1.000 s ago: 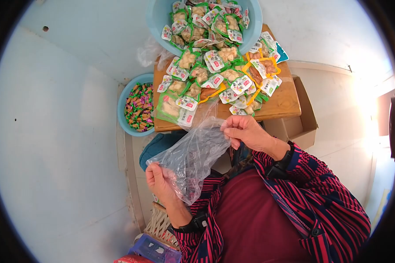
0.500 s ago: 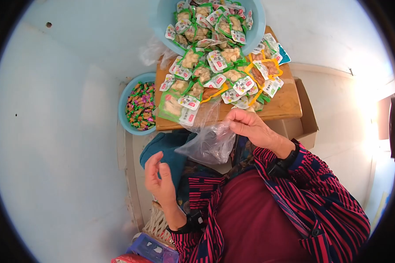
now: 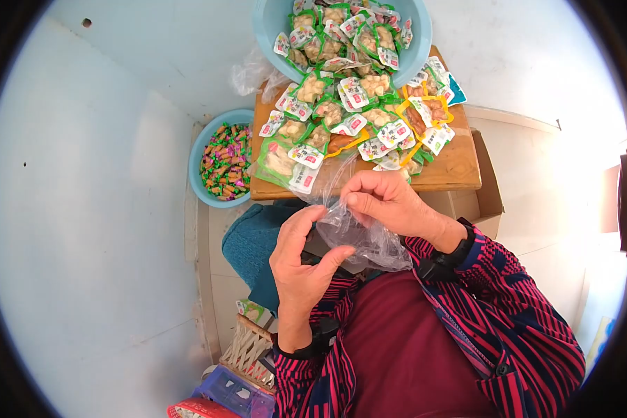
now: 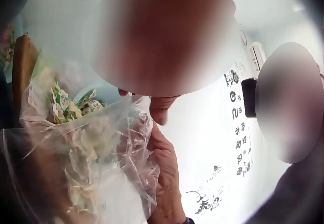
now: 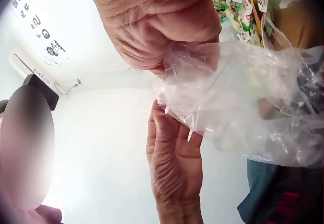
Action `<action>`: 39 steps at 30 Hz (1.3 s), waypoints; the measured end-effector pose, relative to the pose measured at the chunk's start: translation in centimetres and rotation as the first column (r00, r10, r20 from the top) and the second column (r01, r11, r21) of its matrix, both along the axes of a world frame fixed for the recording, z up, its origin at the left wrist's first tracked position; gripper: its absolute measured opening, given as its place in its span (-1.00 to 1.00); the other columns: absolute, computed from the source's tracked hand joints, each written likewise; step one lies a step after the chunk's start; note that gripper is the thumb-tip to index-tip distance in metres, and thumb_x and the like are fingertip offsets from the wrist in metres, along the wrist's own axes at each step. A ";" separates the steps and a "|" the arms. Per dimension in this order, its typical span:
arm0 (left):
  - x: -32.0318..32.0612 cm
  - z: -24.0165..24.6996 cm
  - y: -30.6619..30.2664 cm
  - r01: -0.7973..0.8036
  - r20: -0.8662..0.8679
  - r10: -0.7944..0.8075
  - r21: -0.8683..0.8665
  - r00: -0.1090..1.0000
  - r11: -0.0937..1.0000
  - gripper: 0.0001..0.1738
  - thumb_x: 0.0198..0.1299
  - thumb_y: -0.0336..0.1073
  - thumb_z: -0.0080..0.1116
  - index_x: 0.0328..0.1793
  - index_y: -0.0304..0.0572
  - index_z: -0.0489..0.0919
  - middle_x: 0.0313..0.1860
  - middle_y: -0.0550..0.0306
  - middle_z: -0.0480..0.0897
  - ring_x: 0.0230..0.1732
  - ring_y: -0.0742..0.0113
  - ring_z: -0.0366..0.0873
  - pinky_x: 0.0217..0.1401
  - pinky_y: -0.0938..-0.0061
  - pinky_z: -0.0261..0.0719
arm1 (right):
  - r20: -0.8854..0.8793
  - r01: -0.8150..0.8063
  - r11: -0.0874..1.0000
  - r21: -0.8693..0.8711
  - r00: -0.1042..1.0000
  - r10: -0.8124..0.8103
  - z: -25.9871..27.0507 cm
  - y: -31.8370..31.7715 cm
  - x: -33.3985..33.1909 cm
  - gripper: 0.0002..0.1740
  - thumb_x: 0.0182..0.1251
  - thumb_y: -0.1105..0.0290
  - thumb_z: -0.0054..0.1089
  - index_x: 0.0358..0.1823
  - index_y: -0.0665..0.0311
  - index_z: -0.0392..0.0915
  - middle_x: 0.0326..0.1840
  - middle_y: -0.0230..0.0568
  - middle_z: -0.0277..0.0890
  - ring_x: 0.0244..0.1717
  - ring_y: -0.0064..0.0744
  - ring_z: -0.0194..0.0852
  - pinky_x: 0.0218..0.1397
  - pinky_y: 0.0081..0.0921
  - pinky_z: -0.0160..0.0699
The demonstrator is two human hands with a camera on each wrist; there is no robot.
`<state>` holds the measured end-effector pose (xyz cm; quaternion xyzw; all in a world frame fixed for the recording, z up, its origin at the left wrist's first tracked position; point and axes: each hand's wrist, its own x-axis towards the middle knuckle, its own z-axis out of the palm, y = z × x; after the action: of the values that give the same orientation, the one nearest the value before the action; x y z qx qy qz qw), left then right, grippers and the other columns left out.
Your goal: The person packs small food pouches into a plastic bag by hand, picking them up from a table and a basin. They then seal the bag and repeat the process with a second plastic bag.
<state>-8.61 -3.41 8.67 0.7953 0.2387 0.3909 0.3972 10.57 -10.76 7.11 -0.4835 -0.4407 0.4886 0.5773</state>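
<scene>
Right hand (image 3: 397, 210) pinches clear plastic bag (image 3: 380, 251); left hand (image 3: 301, 272) beside, fingers and thumb apart. Bag may tear, if pulled unevenly.

A large light-blue basin (image 3: 420, 42) heaped with small packets sits at the far edge of a wooden tabletop (image 3: 460, 167), and more green-edged packets (image 3: 312, 87) spread over the wood in front of it, mixed with yellow-edged packets (image 3: 416, 124). Crumpled clear plastic (image 3: 247, 75) lies by the far left corner. To the left, a smaller blue basin (image 3: 194, 167) holds wrapped sweets (image 3: 224, 161). An open cardboard box (image 3: 491, 177) shows at the right. Nearer, a woven lattice (image 3: 247, 345), a purple-blue plastic container (image 3: 238, 395) and a red basket (image 3: 196, 409) cluster near the pale wall (image 3: 90, 223).
</scene>
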 end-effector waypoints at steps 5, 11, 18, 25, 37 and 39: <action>-0.4 -1.3 -0.2 -0.101 -0.036 0.102 0.015 0.994 0.995 -0.46 -0.01 -0.41 0.57 0.14 -0.35 0.63 -0.01 -0.01 0.73 -0.02 0.21 0.68 0.09 0.38 0.62 | -0.045 -0.002 0.999 -0.034 0.999 0.000 -0.2 0.2 -1.0 -0.86 0.58 0.41 0.10 -0.12 0.33 0.58 -0.47 -0.48 0.47 -0.48 -0.75 0.34 -0.44 -0.68 0.34; 0.3 -2.0 -0.4 -0.131 -0.036 0.150 0.308 0.988 0.942 -0.46 0.02 -0.45 0.54 0.16 -0.30 0.60 0.03 -0.05 0.71 -0.04 0.06 0.69 0.08 0.33 0.64 | 0.009 0.080 0.989 -0.124 0.997 -0.080 0.6 0.3 -1.1 -0.83 0.58 0.37 0.12 -0.15 0.33 0.58 -0.51 -0.48 0.45 -0.53 -0.75 0.34 -0.46 -0.68 0.34; 1.0 -2.9 -1.0 -0.142 -0.014 0.149 0.222 0.989 0.965 -0.53 0.07 -0.50 0.47 0.14 -0.28 0.58 0.01 -0.04 0.70 -0.04 0.06 0.69 0.05 0.34 0.64 | -0.085 0.040 0.993 -0.113 0.995 -0.049 0.0 0.2 -1.8 -0.80 0.58 0.36 0.12 -0.23 0.32 0.56 -0.54 -0.50 0.43 -0.54 -0.76 0.33 -0.49 -0.67 0.31; 1.0 -2.5 -1.2 -0.169 0.017 0.168 0.096 0.986 0.981 -0.69 0.17 -0.52 0.39 0.05 -0.28 0.63 -0.13 0.03 0.72 -0.20 0.23 0.68 -0.09 0.44 0.61 | -0.080 0.016 0.993 -0.114 0.996 -0.025 -0.2 0.0 -1.6 -0.81 0.57 0.36 0.15 -0.23 0.31 0.56 -0.53 -0.50 0.44 -0.55 -0.78 0.32 -0.51 -0.69 0.29; 0.4 -2.0 -1.2 -0.231 0.046 0.227 0.092 0.973 0.969 -0.85 0.41 -0.41 0.18 -0.06 -0.37 0.68 -0.20 0.03 0.72 -0.20 0.32 0.63 -0.08 0.47 0.57 | 0.136 -0.009 0.992 -0.124 0.990 0.026 0.1 -0.8 -0.4 -0.83 0.38 0.38 0.38 -0.23 0.33 0.61 -0.43 -0.53 0.52 -0.38 -0.79 0.40 -0.33 -0.65 0.42; -0.2 -2.2 -1.0 -0.281 0.127 0.293 -0.103 0.948 0.954 -0.79 0.47 -0.36 0.11 -0.08 -0.39 0.67 -0.19 0.06 0.72 -0.15 0.34 0.62 -0.01 0.45 0.55 | 0.166 -0.052 0.992 -0.112 0.984 0.071 -0.5 -1.4 0.4 -0.83 0.34 0.39 0.41 -0.22 0.33 0.62 -0.41 -0.52 0.54 -0.34 -0.78 0.41 -0.27 -0.65 0.45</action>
<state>-8.85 -4.42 6.48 0.7053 0.3394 0.4892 0.3847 10.98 -12.12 6.66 -0.5397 -0.4760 0.4864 0.4956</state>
